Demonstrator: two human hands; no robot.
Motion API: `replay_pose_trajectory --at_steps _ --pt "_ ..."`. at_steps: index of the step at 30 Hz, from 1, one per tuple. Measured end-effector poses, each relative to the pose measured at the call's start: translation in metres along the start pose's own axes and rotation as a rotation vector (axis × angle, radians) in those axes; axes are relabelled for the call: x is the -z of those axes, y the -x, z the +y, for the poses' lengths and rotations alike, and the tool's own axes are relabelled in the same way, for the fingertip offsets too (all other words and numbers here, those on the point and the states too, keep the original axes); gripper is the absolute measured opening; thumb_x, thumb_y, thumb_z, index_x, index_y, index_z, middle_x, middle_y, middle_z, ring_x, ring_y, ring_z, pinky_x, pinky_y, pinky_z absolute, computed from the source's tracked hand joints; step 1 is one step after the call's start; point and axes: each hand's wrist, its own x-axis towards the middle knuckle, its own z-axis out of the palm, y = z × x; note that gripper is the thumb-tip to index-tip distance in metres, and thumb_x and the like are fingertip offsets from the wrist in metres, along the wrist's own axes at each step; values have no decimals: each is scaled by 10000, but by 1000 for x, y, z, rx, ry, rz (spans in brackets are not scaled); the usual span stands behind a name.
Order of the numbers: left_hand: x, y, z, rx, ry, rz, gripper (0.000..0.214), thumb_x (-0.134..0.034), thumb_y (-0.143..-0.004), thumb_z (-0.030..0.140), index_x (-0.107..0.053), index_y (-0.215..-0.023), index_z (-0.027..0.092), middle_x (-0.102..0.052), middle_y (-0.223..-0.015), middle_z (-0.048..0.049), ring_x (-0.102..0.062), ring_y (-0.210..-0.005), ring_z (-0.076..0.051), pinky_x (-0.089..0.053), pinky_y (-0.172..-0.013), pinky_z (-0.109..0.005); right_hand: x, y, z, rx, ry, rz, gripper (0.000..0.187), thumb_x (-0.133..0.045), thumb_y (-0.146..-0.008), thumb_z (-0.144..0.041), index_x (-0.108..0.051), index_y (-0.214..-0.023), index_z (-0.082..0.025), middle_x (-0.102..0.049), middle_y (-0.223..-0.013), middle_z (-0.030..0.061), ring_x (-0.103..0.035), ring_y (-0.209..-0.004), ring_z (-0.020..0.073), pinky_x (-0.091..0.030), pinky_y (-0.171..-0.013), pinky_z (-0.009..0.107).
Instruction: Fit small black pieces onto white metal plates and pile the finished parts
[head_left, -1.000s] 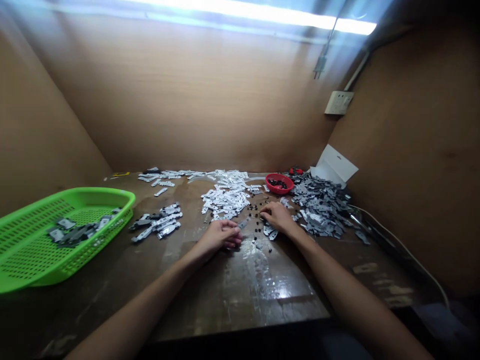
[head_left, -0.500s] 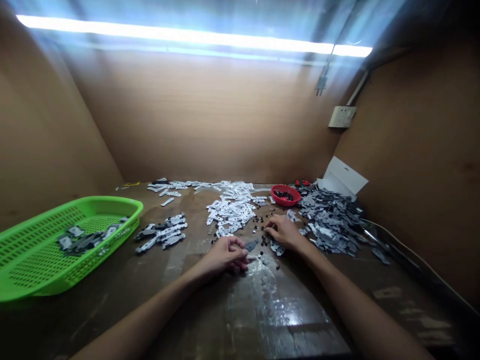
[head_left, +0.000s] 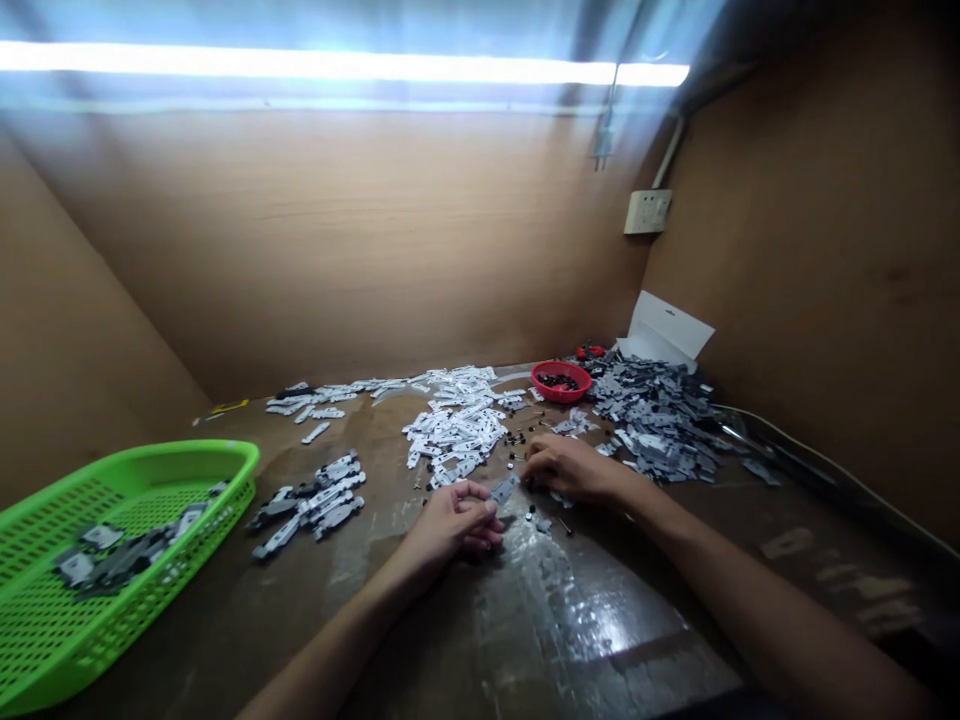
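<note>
My left hand rests on the wooden table with fingers curled round a small grey flat part that sticks out to the right. Just beyond it my right hand lies knuckles up, fingertips pinched together among several small black pieces scattered on the table. What the right fingertips hold is too small to make out. A heap of white flat parts lies just behind both hands.
A green perforated basket with several grey parts sits at the left. A small group of grey-white parts lies beside it. A red bowl and a big grey parts pile are at the back right, by a white card and a cable.
The view has swung and shifted. My left hand stays closed on the grey part; my right hand has drawn in closer to it, fingertips now at the part's tip.
</note>
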Motion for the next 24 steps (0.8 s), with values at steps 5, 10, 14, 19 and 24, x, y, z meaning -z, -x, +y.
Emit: replay_pose_trajectory --at_steps 5,10,14,19,24 --pt "0 1 0 8 9 6 427 -660 -666 442 -497 -912 134 -675 -794 -117 -658 -663 -171 -439 -509 -191 0 -1 -7 -14 -24 -8 155 -594 -719 -172 -697 -818 -235 -612 -834 40 -544 -796 172 -393 -723 267" --pt "3 0 -2 4 7 -30 420 -661 -668 432 -500 -911 129 -677 -776 -122 -658 -661 -180 -440 -512 -199 -2 -4 -12 -128 -164 127 134 -572 -717 -182 -652 -824 -193 -604 -788 21 -528 -667 130 -400 -605 234" --pt "3 0 -4 -4 -3 -46 425 -657 -668 445 -509 -905 125 -677 -770 -126 -659 -663 -186 -438 -503 -200 -4 -6 -18 -159 -371 124 133 -576 -720 -210 -642 -831 -179 -608 -778 17 -533 -643 119 -419 -582 225" --pt "4 0 -3 10 14 -44 435 -674 -655 429 -508 -923 129 -679 -772 -123 -662 -672 -192 -455 -527 -212 -7 -7 -24 -71 -456 45 90 -613 -703 -201 -668 -773 -185 -611 -833 31 -567 -778 155 -446 -714 276" --pt "6 0 -5 -10 30 -47 396 -660 -685 402 -502 -932 135 -679 -777 -122 -662 -672 -186 -460 -536 -210 -11 -8 -21 -121 -458 50 97 -630 -704 -233 -687 -774 -200 -596 -838 29 -566 -790 157 -442 -734 288"
